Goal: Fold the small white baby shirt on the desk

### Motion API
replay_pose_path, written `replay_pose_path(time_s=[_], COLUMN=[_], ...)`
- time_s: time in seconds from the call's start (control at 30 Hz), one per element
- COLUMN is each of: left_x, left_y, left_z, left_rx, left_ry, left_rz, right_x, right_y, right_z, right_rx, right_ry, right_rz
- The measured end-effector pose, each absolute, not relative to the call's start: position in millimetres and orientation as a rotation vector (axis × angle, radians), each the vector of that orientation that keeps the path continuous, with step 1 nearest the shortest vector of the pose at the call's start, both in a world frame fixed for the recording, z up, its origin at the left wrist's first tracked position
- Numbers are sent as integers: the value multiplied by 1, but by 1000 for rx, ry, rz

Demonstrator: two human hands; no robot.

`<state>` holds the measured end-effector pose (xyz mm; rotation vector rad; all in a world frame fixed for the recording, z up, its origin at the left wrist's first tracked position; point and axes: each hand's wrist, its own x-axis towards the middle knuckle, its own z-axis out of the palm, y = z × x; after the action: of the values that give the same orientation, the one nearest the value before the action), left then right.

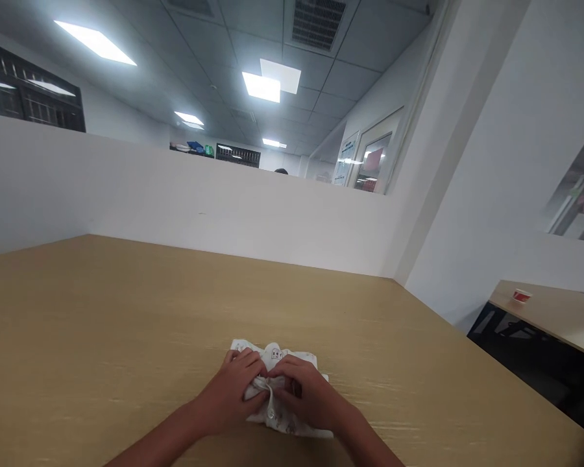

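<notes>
A small white piece of cloth [292,425] with faint printed marks, perhaps a folded baby garment, lies on the wooden table in front of me. A round button-like spot shows near its front middle. My left hand [236,388] is closed on the cloth from the left, with thumb and fingers pinching a raised fold. From the right, my right hand [305,390] pinches the same fold, its fingertips almost meeting those of the left. The fingers cover much of the cloth's middle, and its corners spread out flat around them.
The wide wooden table [175,305] reaches to a low white partition [224,217] at the back. A white wall stands on the right. Beyond the table's right edge is another table [555,311] bearing a red and white cup [522,296].
</notes>
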<state>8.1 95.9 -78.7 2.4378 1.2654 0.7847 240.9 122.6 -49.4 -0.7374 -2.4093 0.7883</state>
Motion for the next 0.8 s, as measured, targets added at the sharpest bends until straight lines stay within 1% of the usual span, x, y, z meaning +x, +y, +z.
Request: replay_pose_path(time_s=[0.47,0.57,0.63,0.73,0.77,0.8], left_x=[14,13,14,22,27,32], left_y=[96,95,88,57,40,21], left_z=[-81,-74,-62,-41,-36,-35], left_rx=[2429,2467,2442,2160,2019,1965], left_ry=[1355,1371,1354,1055,860,764], left_rz=[757,821,947,1016,920,847], right_x=[245,246,244,241,241,241], right_y=[124,127,129,130,130,129], right_z=[-59,-61,-61,-61,-60,-60], right_rx=[-775,-772,-778,-769,-761,-755], right_ry=[-2356,-2352,-2358,-2388,-2390,-2388], right_rz=[730,731,734,705,702,704])
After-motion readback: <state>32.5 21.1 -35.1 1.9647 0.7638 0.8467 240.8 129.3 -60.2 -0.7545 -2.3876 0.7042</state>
